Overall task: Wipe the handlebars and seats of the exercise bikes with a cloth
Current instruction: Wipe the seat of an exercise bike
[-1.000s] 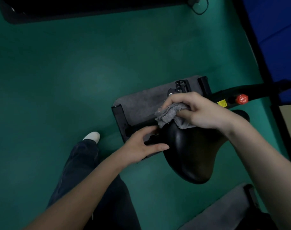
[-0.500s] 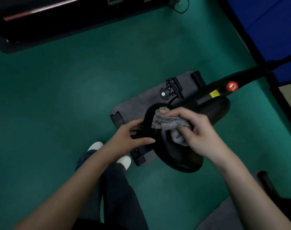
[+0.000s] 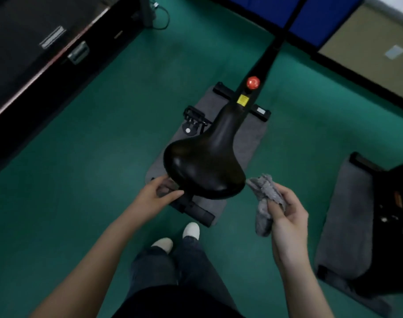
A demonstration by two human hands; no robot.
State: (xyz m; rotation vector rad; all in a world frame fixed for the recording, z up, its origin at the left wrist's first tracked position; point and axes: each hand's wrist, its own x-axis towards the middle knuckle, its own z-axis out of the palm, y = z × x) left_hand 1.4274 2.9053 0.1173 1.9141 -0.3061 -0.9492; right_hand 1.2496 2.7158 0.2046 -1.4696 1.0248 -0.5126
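Black seat (image 3: 205,161) over the grey mat (image 3: 248,143) on the green floor (image 3: 92,168), cloth-free. Grey cloth (image 3: 264,200) just beside its rear right edge, clenched in right hand (image 3: 287,216). Left hand (image 3: 154,196) at rear left edge, fingers (image 3: 173,193) loosely curled, touching the underside

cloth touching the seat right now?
No. The cloth is bunched in the right hand, clear of the seat at its right rear edge.
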